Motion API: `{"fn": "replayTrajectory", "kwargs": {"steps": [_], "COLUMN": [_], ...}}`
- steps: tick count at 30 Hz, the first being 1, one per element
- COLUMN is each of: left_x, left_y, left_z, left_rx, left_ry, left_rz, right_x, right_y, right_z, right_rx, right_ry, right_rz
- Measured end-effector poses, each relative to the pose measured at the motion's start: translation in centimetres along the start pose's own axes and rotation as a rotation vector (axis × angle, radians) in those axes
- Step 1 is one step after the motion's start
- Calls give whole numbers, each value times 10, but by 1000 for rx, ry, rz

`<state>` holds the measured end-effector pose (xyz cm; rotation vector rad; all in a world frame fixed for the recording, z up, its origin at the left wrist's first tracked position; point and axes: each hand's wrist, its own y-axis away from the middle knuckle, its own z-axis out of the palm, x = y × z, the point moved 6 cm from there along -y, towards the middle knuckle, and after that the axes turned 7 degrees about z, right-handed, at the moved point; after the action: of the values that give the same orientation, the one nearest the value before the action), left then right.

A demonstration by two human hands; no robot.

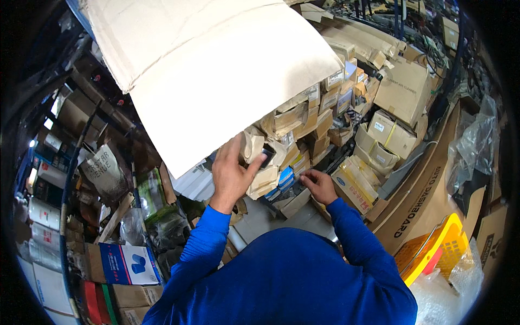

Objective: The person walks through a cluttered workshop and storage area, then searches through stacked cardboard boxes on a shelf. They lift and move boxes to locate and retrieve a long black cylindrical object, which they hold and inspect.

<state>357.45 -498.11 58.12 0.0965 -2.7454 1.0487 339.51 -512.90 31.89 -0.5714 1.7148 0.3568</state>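
Note:
My left hand [232, 176] is closed on the end of a small torn cardboard box [252, 145] in the stack. Its thumb lies beside the dark opening at the box's end, and the fingertips are partly hidden behind the cardboard. Below the thumb is another pale box [264, 182], next to blue packets [285, 179]. To the right, my right hand [320, 187] hangs apart from the stack with its fingers curled and thumb and fingertips together. Whether something small is between them cannot be made out. A large pale cardboard sheet [211, 76] covers the stack's upper left.
Stacked part boxes [330, 100] run to the far right, near a big brown carton [402, 89]. A long carton [428, 189] and a yellow basket [433, 246] flank my right side. At left are crowded shelves and a blue-and-white box [130, 264].

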Motion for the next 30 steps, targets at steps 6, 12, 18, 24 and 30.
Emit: {"fn": "replayTrajectory", "kwargs": {"steps": [6, 12, 18, 24, 30], "left_x": [-30, -50, -56, -71, -75], "left_y": [25, 64, 84, 105, 115], "left_z": [-25, -33, -26, -7, 2], "left_rx": [161, 209, 264, 211, 218], "left_ry": [170, 292, 229, 305, 351], "left_rz": [-39, -115, 48, -22, -22], "right_x": [-114, -229, -238, -267, -262], "right_y": [13, 45, 42, 50, 52], "right_z": [2, 21, 54, 64, 63], "right_rx": [158, 297, 329, 323, 321], "right_ry": [-170, 336, 379, 456, 423], "right_rz": [-200, -595, -526, -529, -570]}}
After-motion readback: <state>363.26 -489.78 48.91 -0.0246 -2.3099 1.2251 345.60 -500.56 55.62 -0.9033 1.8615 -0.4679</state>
